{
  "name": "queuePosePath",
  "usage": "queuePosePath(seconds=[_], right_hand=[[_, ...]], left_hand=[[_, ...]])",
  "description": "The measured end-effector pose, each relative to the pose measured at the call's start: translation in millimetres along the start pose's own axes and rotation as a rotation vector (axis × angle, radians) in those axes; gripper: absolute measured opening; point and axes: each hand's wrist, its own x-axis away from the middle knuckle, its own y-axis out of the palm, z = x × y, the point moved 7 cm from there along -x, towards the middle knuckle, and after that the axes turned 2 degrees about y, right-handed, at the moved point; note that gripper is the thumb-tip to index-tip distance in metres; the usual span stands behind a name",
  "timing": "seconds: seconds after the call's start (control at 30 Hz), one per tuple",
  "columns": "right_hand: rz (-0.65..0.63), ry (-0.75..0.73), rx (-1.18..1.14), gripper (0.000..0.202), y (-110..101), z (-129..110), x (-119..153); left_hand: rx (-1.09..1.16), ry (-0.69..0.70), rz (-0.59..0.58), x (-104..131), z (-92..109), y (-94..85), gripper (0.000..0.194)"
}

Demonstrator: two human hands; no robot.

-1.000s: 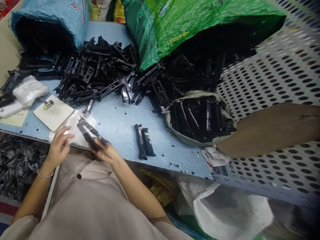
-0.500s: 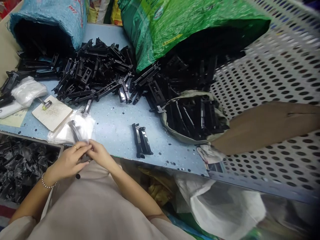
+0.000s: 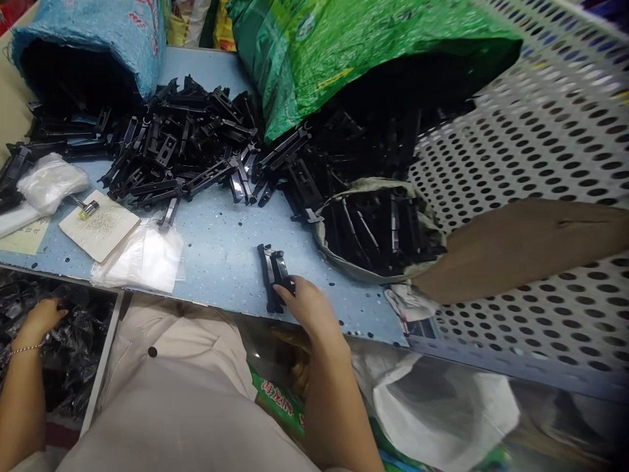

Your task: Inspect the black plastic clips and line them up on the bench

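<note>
My right hand point(image 3: 312, 307) is at the front edge of the blue table, thumb and fingers closed on one of two black plastic parts point(image 3: 271, 278) lying side by side. At the far left, my left hand point(image 3: 42, 320) is over a bin of black parts in clear bags point(image 3: 81, 328). Its fingers look apart, and no held thing shows in them. A stack of clear plastic bags point(image 3: 152, 259) lies flat on the table between the hands.
Loose black parts point(image 3: 181, 144) are heaped at the back, before a blue sack point(image 3: 93, 26) and a green sack point(image 3: 295, 65). A cloth-rimmed container point(image 3: 339, 262) of parts stands right of centre. A perforated panel point(image 3: 540, 164) borders the right. A small board point(image 3: 101, 229) lies left.
My hands have parted. The left has gone from in front of the bag stack to the bin, and the bagged part between them is gone. The right has moved to the paired parts.
</note>
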Motion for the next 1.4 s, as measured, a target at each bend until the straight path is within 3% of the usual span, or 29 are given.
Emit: queuePosePath(seconds=[0.07,0.13,0.2,0.27,0.33,0.43,0.57,0.67,0.77,0.83,0.9,1.0,1.07,1.13,1.2,1.3,1.4], right_hand=[[-0.044,0.022,-0.061,0.032,5.9,5.3,3.6],[-0.075,0.024,-0.254,0.03,10.4,-3.5,8.4],[-0.137,-0.003,-0.585,0.035,17.2,-26.2,14.0],[-0.238,-0.043,-0.93,0.042,25.2,-57.3,20.8],[-0.353,-0.059,-1.166,0.045,32.3,-87.3,27.8],[-0.474,-0.047,-1.358,0.042,36.0,-121.5,34.0],[-0.665,-0.071,-1.494,0.036,37.5,-171.1,36.3],[-0.865,-0.123,-1.553,0.037,46.3,-218.6,38.1],[-0.932,-0.121,-1.61,0.038,58.3,-246.1,33.3],[-0.918,-0.055,-1.657,0.039,66.1,-246.3,28.0],[-0.915,0.014,-1.686,0.04,71.4,-237.6,27.0],[-0.875,0.061,-1.684,0.04,69.8,-216.9,34.6],[-0.831,0.068,-1.691,0.039,64.2,-202.0,44.2],[-0.909,0.051,-1.672,0.04,61.7,-193.3,59.3],[-1.074,0.022,-1.583,0.041,65.0,-191.2,76.0],[-1.177,0.016,-1.435,0.038,75.5,-194.8,85.7],[-0.994,-0.055,-1.388,0.032,76.5,-210.0,75.7]], left_hand=[[0.249,0.035,-0.049,7.7,50.6,2.8,0.032],[0.587,0.217,-0.14,18.4,133.1,11.2,0.036],[0.733,0.448,-0.121,23.4,218.5,19.4,0.03],[0.618,0.596,0.157,18.2,277.9,22.5,0.022],[0.443,0.627,0.337,6.3,308.5,32.2,0.015],[0.399,0.648,0.318,-12.5,310.8,42.0,0.01],[0.693,0.613,0.2,-17.1,284.0,34.2,0.009],[0.803,0.573,0.215,-9.1,275.5,27.3,0.015],[0.858,0.569,0.304,2.1,268.9,17.1,0.015],[0.809,0.587,0.425,12.1,262.4,6.6,0.008],[0.618,0.664,0.483,21.8,264.5,2.4,0.011],[0.322,0.758,0.422,23.6,275.0,12.8,0.037],[0.289,0.741,0.408,17.3,276.4,16.6,0.048],[0.344,0.704,0.391,11.3,275.1,15.2,0.055],[0.392,0.702,0.343,12.3,275.5,12.1,0.062],[0.337,0.821,0.244,34.2,285.9,12.4,0.073],[0.23,1.043,0.081,73.3,303.8,27.7,0.081]])
